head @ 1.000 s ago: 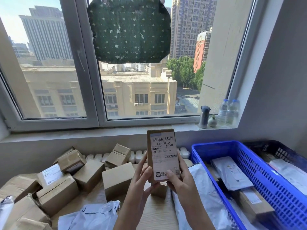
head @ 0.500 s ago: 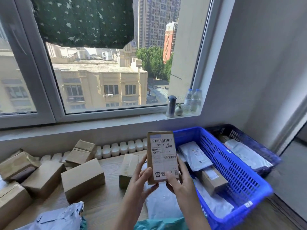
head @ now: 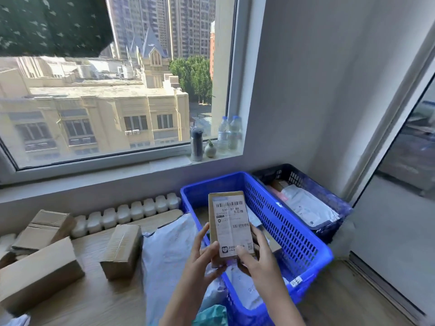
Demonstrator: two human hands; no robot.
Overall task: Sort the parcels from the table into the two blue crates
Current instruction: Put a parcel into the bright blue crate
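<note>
While left hand [head: 202,262] and right hand [head: 256,260] share it, small cardboard parcel [head: 229,222] stands upright, white label toward camera, over left side of bright blue crate [head: 282,227]. Each grip grasping parcel's lower end: thumbs on label face, fingers behind. Darker blue crate [head: 303,178] just right of first, white mailer inside. Cardboard boxes [head: 40,271] and grey mailer bag [head: 169,250] lie on wooden table [head: 94,300] to left. Water bottles [head: 227,134], flask [head: 196,143] on windowsill.

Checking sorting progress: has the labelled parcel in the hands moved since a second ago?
Yes: the labelled parcel shifted right, from left of the bright blue crate to over it.
</note>
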